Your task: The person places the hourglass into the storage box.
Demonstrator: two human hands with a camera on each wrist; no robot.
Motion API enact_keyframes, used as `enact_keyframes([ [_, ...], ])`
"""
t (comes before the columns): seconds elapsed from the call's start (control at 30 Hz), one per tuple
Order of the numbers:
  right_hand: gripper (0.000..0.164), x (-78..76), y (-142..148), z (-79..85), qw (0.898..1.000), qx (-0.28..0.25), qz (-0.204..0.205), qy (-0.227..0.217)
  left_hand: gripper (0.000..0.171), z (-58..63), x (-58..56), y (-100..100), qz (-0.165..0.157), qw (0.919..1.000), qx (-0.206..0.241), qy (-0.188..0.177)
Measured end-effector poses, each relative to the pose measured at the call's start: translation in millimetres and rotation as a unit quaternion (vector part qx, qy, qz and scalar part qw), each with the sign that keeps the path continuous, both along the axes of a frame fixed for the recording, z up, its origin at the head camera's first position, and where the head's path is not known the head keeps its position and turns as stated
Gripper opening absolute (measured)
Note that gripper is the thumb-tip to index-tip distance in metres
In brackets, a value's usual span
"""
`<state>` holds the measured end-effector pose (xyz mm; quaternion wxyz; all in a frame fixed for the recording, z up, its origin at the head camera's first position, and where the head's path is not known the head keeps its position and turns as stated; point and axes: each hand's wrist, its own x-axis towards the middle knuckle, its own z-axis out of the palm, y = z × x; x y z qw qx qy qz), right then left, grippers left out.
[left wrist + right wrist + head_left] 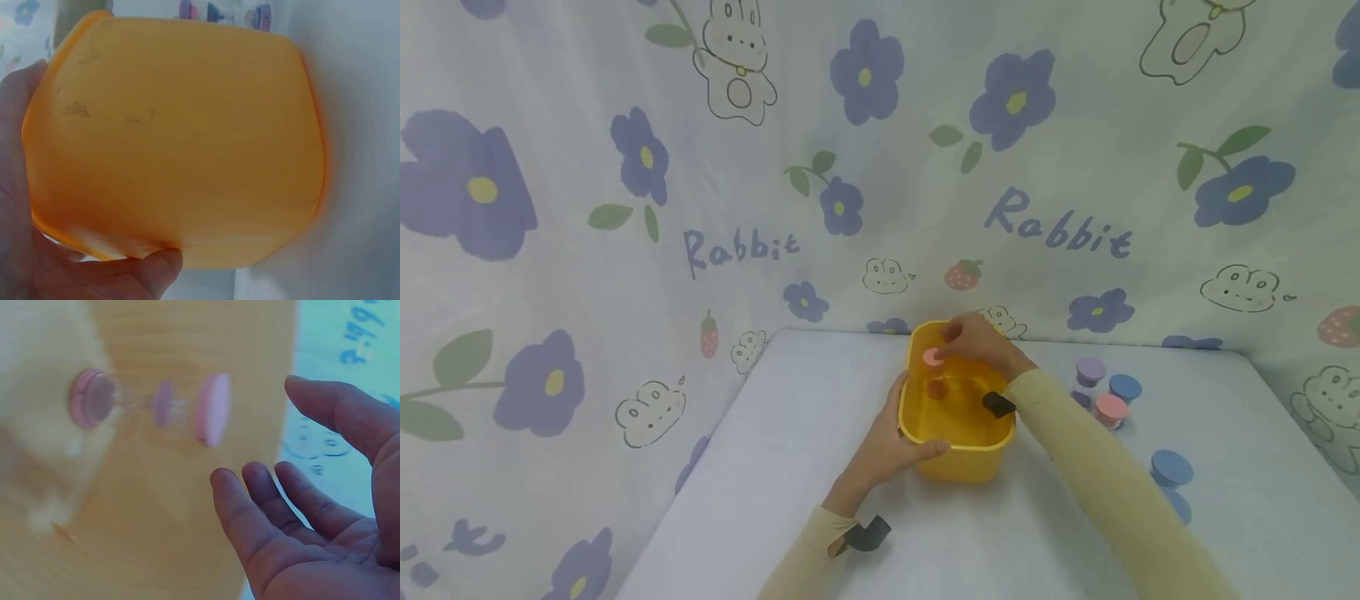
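A yellow plastic bin (964, 467) stands on the white table. My left hand (883, 446) holds it at the near left corner, thumb by the front rim and fingers along the left side. In the left wrist view, this hand (131, 275) grips the bin's wall (181, 131). Inside the bin, near its far left, a sand timer with pink ends (933, 357) stands upright. Over the bin's far part is my right hand (981, 340). The right wrist view shows the hand (306, 531) with spread fingers, apart from the blurred pink sand timer (212, 409).
Right of the bin stand a purple sand timer (1090, 371), a blue one (1124, 387) and a pink one (1111, 409). Closer in, two more blue-topped timers (1172, 468) are partly behind the right sleeve. A patterned curtain (910, 167) hangs along the table's back edge.
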<state>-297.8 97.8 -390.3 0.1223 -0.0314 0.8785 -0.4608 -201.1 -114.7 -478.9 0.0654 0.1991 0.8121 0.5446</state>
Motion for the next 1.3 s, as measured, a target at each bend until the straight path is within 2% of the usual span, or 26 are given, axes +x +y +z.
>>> enact_keyframes([
  [0.23, 0.057, 8.0, 13.1, 18.4, 0.997, 0.002, 0.022, 0.078, 0.118, -1.8, -2.2, -1.0, -0.007, 0.9999, 0.008, 0.002],
  [0.5, 0.047, 30.3, 38.6, 33.5, 0.987, -0.048, 0.014, 0.155, 0.117, -0.5, -1.1, -0.2, -0.002, 1.0, 0.008, 0.001],
  [0.73, 0.042, 60.7, 63.4, 40.6, 0.984, -0.055, 0.016, 0.171, 0.12, -1.7, 1.0, 0.5, 0.011, 0.9999, 0.007, -0.005],
  [0.9, 0.046, 88.4, 81.0, 42.6, 0.986, -0.046, -0.004, 0.16, 0.12, -2.0, 0.7, 1.9, 0.01, 0.9998, 0.014, -0.003],
  [1.03, 0.046, 109.8, 98.2, 40.6, 0.986, -0.04, -0.013, 0.159, 0.119, -2.6, 0.8, 1.2, 0.011, 0.9998, 0.014, -0.002],
  [1.3, 0.046, 148.0, 144.4, 30.0, 0.979, -0.044, -0.032, 0.196, 0.12, -0.3, 2.4, 1.2, 0.007, 0.9999, 0.014, -0.003],
])
